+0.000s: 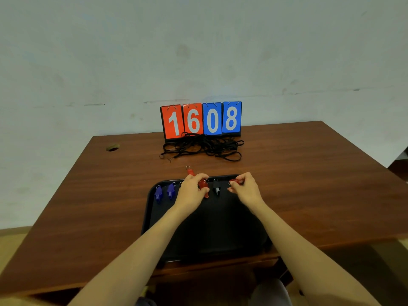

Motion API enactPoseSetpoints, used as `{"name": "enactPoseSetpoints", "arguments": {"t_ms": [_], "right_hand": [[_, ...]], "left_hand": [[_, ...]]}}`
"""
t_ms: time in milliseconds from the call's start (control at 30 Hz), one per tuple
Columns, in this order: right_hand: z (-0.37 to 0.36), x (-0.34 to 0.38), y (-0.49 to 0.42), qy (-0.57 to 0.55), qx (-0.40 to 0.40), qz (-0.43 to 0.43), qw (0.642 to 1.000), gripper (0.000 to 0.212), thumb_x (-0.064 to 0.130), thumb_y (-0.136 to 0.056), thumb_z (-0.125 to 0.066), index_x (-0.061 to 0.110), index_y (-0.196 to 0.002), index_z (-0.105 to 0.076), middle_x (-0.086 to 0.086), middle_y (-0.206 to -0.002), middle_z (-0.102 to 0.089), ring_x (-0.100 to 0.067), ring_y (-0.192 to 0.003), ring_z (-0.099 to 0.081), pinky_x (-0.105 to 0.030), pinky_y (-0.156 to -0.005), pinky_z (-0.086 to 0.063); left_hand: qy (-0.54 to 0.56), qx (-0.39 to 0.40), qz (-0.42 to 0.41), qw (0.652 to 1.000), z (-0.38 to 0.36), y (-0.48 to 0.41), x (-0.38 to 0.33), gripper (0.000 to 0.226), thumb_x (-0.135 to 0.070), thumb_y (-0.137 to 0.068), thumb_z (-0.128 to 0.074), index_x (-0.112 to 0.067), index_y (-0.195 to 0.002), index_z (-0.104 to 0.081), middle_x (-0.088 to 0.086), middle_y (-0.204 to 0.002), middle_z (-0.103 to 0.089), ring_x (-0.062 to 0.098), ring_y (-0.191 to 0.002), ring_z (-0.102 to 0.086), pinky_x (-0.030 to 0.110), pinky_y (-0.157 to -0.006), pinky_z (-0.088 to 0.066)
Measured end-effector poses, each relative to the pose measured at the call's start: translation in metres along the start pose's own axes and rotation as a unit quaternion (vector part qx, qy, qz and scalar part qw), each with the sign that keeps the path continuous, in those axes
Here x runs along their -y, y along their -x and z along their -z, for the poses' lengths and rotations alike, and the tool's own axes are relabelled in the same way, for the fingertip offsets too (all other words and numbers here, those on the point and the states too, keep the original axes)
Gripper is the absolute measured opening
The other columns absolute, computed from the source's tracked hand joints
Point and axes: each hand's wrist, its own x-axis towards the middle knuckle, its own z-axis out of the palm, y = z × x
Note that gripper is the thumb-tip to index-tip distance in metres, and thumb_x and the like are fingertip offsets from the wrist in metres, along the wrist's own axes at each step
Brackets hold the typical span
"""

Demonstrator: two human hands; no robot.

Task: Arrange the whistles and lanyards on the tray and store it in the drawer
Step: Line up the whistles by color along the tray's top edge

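A black plastic tray (220, 228) lies on the near middle of a brown wooden desk (309, 184). At the left of its far edge, two blue plastic whistles (158, 193) lie side by side, each with a small metal ring at its far end. Just right of them the left hand (191, 191) reaches over the tray, its grip curled round a red plastic whistle (204, 186) held low over the tray floor; I cannot tell whether it touches the floor. Just beyond that hand's fingertips a second red whistle (190, 172) with a metal ring sticks out past the tray's far rim; whether the fingers hold it too is unclear. Right of the left hand a black whistle (216, 189) lies on the tray, apart from both hands. At the tray's far right corner the right hand (245, 188) has its grip pinching a third red whistle (235, 181) between thumb and fingertips. Farther off, a tangled heap of black cord lanyards (203, 146) lies on the desk, against the foot of a flip scoreboard (202, 120) whose two red and two blue cards read 1608. A round hole (112, 147) sits in the desk's far left.
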Motion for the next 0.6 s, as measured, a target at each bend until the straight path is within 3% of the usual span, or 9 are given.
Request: {"name": "enactPoseSetpoints", "arguments": {"t_ms": [133, 267, 333, 467, 600], "right_hand": [[-0.005, -0.010, -0.004, 0.024, -0.006, 0.022, 0.999, 0.012, 0.006, -0.091, -0.056, 0.013, -0.096, -0.048, -0.012, -0.109, -0.053, -0.016, -0.085, -0.066, -0.029, -0.080, -0.056], [-0.007, -0.018, -0.006, 0.129, -0.009, 0.050, 0.990, 0.012, 0.013, -0.089, -0.059, 0.018, -0.094, -0.050, -0.003, -0.099, -0.053, -0.011, -0.079, -0.053, -0.024, -0.071, -0.044], [-0.007, -0.022, -0.007, 0.214, -0.012, 0.083, 0.973, 0.015, 0.020, -0.087, -0.063, 0.023, -0.092, -0.050, 0.004, -0.095, -0.051, -0.015, -0.086, -0.051, -0.031, -0.075, -0.045], [-0.007, -0.024, -0.008, 0.310, 0.004, 0.107, 0.945, 0.026, 0.031, -0.081, -0.069, 0.028, -0.091, -0.045, 0.009, -0.093, -0.047, -0.014, -0.090, -0.040, -0.036, -0.084, -0.037], [-0.009, -0.023, -0.012, 0.309, 0.011, 0.118, 0.944, 0.024, 0.034, -0.082, -0.068, 0.027, -0.097, -0.051, 0.008, -0.096, -0.051, -0.015, -0.097, -0.048, -0.035, -0.088, -0.036]], "left_hand": [[0.010, 0.015, 0.013, 1.000, -0.003, 0.000, 0.000, 0.051, -0.016, -0.092, -0.056, -0.024, -0.140, -0.040, 0.004, -0.126, -0.051, 0.018, -0.115, -0.051, 0.027, -0.096, -0.040], [0.052, 0.012, 0.037, 0.998, -0.006, -0.001, 0.001, 0.044, -0.012, -0.091, -0.059, -0.013, -0.130, -0.041, -0.001, -0.102, -0.056, 0.010, -0.091, -0.054, 0.016, -0.074, -0.042], [0.051, 0.012, 0.027, 0.998, -0.007, -0.003, 0.002, 0.036, -0.011, -0.091, -0.058, -0.012, -0.124, -0.044, -0.003, -0.097, -0.055, 0.006, -0.083, -0.054, 0.013, -0.064, -0.042], [0.053, 0.010, 0.009, 0.999, -0.010, -0.005, 0.003, 0.028, -0.011, -0.091, -0.058, -0.015, -0.116, -0.047, -0.009, -0.089, -0.054, 0.000, -0.076, -0.053, 0.014, -0.067, -0.044], [0.054, 0.006, 0.005, 0.998, -0.012, -0.006, 0.002, 0.022, -0.011, -0.090, -0.059, -0.015, -0.111, -0.050, -0.010, -0.088, -0.053, -0.001, -0.074, -0.052, 0.013, -0.066, -0.045]]}}
